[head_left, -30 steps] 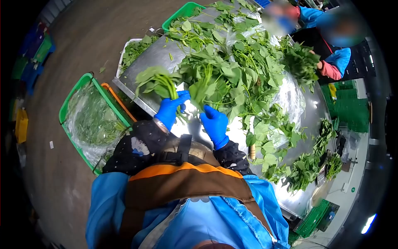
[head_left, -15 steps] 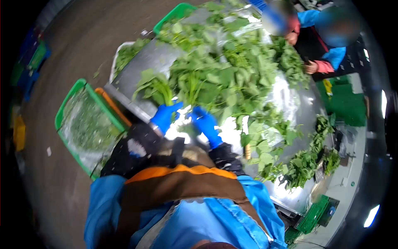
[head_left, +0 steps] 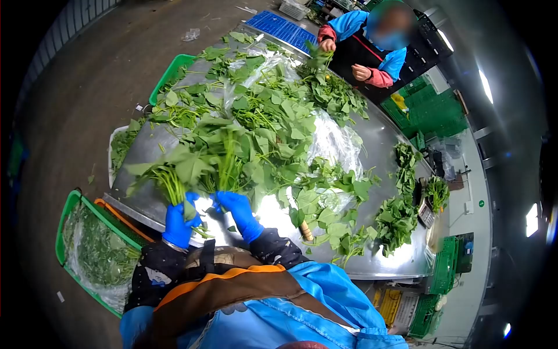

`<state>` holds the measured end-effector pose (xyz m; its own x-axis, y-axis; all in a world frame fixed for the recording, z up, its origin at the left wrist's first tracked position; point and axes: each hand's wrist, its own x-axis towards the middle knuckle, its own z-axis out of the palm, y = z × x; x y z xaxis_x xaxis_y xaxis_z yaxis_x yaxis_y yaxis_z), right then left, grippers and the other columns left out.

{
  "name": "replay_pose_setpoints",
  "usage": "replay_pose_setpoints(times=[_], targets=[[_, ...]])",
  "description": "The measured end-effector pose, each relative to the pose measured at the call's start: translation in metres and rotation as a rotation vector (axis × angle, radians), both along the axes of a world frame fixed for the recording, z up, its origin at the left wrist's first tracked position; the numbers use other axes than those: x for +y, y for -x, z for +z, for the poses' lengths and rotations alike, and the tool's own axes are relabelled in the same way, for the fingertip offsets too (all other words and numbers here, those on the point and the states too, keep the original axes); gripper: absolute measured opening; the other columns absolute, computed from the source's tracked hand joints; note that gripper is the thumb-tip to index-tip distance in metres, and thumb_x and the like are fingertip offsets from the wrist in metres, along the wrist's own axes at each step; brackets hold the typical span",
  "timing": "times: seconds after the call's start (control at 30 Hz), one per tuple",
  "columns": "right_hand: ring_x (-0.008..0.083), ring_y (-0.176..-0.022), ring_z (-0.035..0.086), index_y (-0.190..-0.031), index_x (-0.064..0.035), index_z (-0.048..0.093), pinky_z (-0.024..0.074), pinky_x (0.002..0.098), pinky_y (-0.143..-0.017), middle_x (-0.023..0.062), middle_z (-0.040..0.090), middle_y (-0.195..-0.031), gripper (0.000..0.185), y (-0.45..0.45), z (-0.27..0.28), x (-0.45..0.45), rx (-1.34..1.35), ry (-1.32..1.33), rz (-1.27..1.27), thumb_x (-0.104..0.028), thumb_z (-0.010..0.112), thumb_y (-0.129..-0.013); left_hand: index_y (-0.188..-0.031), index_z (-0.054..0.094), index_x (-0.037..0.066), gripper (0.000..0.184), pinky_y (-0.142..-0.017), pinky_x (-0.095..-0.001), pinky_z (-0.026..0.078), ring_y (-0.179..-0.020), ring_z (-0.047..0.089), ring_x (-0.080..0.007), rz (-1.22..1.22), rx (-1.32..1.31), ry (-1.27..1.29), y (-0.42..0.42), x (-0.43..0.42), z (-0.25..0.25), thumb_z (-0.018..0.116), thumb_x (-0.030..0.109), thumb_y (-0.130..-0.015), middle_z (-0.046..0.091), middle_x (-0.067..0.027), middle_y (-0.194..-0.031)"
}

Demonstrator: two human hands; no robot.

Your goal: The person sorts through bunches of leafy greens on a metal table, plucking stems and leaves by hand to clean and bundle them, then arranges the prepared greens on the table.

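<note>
Blue gloves cover both of my hands. My left hand (head_left: 181, 221) is wrapped round the stems of a small bunch of leafy greens (head_left: 170, 181) at the near left edge of the metal table (head_left: 139, 156). Just to its right, my right hand (head_left: 237, 213) has its fingers closed at the lower stems of another bunch (head_left: 228, 160), which stands up against the leafy pile (head_left: 267, 125). The two hands are a short way apart. A knife with a wooden handle (head_left: 306, 231) lies right of my right hand, partly under leaves.
Left of the table is a green crate (head_left: 71, 216) lined with plastic and holding greens. A co-worker (head_left: 366, 43) stands across the table, hands over leaves. Clear plastic sheeting (head_left: 334, 142) lies mid-table. More bunches (head_left: 396, 224) and a scale (head_left: 426, 215) are at the right.
The view has turned, shifting the table left and down. My right hand has moved onto the stems of the second bunch. My left hand still holds its bunch. The co-worker's hands have moved apart.
</note>
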<state>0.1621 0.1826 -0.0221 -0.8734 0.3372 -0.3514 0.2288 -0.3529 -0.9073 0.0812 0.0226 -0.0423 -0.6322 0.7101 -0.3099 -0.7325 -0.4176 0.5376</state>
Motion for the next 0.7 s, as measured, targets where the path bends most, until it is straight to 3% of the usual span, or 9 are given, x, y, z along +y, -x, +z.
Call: replay_pose_setpoints(times=[0.03, 0.1, 0.17, 0.23, 0.3, 0.37, 0.5, 0.63, 0.7], targets=[[0.0077, -0.063, 0.051, -0.092, -0.0011, 0.063, 0.0409, 0.0208, -0.058, 0.0019, 0.057, -0.070, 0.024, 0.003, 0.003, 0.004, 0.022, -0.090, -0.059, -0.022, 0.054, -0.085, -0.095, 0.054, 0.005, 0.021, -0.039, -0.0218, 0.031, -0.044, 0.040, -0.0082, -0.081, 0.003, -0.071, 0.000, -0.001, 0.002, 0.042, 0.020, -0.088, 0.046, 0.0009, -0.059], [0.0073, -0.059, 0.050, -0.092, -0.0019, 0.064, 0.0399, 0.0201, -0.054, 0.0012, 0.059, -0.071, 0.025, 0.005, 0.015, 0.018, -0.063, -0.245, -0.129, -0.025, 0.055, -0.084, -0.090, 0.058, 0.000, 0.016, -0.051, -0.0227, 0.043, -0.064, 0.055, -0.0116, 0.219, 0.187, 0.513, 0.006, 0.007, 0.015, 0.053, 0.015, -0.084, 0.059, -0.0030, -0.077], [0.0066, -0.060, 0.052, -0.090, -0.0023, 0.065, 0.0402, 0.0195, -0.054, 0.0014, 0.060, -0.071, 0.024, 0.005, 0.012, 0.033, 0.071, -0.358, -0.130, -0.024, 0.057, -0.084, -0.089, 0.059, 0.000, 0.015, -0.063, -0.0238, 0.046, -0.073, 0.057, -0.0127, 0.483, 0.506, 0.464, 0.035, 0.001, 0.006, 0.056, 0.013, -0.082, 0.059, -0.0046, -0.081], [0.0056, -0.061, 0.052, -0.090, -0.0021, 0.065, 0.0398, 0.0177, -0.053, 0.0020, 0.061, -0.072, 0.023, 0.002, 0.016, 0.038, 0.047, -0.286, -0.088, -0.023, 0.058, -0.083, -0.096, 0.058, -0.001, 0.019, -0.071, -0.0254, 0.046, -0.077, 0.057, -0.0149, 0.575, 0.381, 0.462, 0.044, -0.005, 0.042, 0.056, 0.013, -0.083, 0.060, -0.0079, -0.087], [0.0058, -0.059, 0.051, -0.088, -0.0004, 0.064, 0.0395, 0.0179, -0.053, 0.0019, 0.060, -0.070, 0.022, -0.002, 0.040, 0.029, 0.004, -0.216, -0.006, -0.021, 0.059, -0.082, -0.103, 0.054, -0.002, 0.023, -0.070, -0.0259, 0.046, -0.078, 0.057, -0.0165, 0.430, 0.150, 0.224, 0.047, -0.008, 0.069, 0.054, 0.011, -0.083, 0.060, -0.0105, -0.091], [0.0062, -0.059, 0.051, -0.087, 0.0008, 0.064, 0.0396, 0.0186, -0.053, 0.0018, 0.059, -0.069, 0.021, -0.004, 0.045, 0.024, -0.034, -0.143, 0.103, -0.018, 0.059, -0.081, -0.106, 0.052, -0.001, 0.025, -0.068, -0.0255, 0.046, -0.076, 0.057, -0.0169, 0.244, -0.004, -0.058, 0.052, -0.006, 0.044, 0.054, 0.009, -0.083, 0.060, -0.0111, -0.092], [0.0068, -0.061, 0.053, -0.088, 0.0013, 0.064, 0.0411, 0.0192, -0.055, 0.0032, 0.062, -0.072, 0.020, -0.006, 0.032, 0.023, 0.001, -0.254, 0.211, -0.016, 0.059, -0.081, -0.101, 0.056, 0.002, 0.021, -0.062, -0.0245, 0.044, -0.068, 0.054, -0.0135, 0.168, 0.004, 0.031, 0.032, 0.005, 0.017, 0.058, 0.009, -0.081, 0.059, -0.0063, -0.084], [0.0080, -0.059, 0.051, -0.084, -0.0017, 0.066, 0.0401, 0.0224, -0.053, 0.0017, 0.061, -0.068, 0.018, -0.008, 0.025, 0.020, 0.050, -0.294, 0.184, -0.019, 0.062, -0.079, -0.096, 0.058, -0.002, 0.022, -0.059, -0.0240, 0.042, -0.064, 0.051, -0.0117, 0.247, 0.189, 0.351, 0.013, -0.003, 0.063, 0.062, 0.010, -0.077, 0.059, -0.0048, -0.076], [0.0111, -0.061, 0.056, -0.087, -0.0042, 0.065, 0.0419, 0.0251, -0.055, 0.0063, 0.061, -0.069, 0.020, -0.011, -0.004, 0.030, 0.016, -0.670, 0.176, -0.022, 0.065, -0.076, -0.097, 0.058, -0.001, 0.028, -0.057, -0.0229, 0.041, -0.064, 0.052, -0.0106, 0.269, 0.302, 0.438, 0.019, 0.001, 0.085, 0.063, 0.016, -0.076, 0.059, -0.0037, -0.076]])
